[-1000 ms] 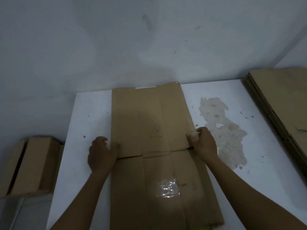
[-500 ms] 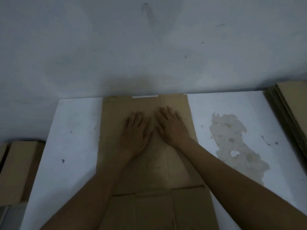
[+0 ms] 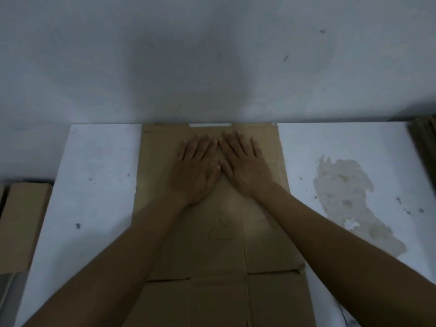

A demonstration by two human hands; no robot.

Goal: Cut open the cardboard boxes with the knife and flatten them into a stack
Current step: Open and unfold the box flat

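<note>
One flattened box [image 3: 158,166] lies under left hand [image 3: 197,171] and right hand [image 3: 245,166], each grip spread flat

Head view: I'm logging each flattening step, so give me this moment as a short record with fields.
cardboard: flattened box lying flat on white table
left hand: palm down, fingers straight, pressing the flattened box
right hand: same, beside the left hand
knife: not in view
far right: cardboard stack
left of table: brown box
</note>
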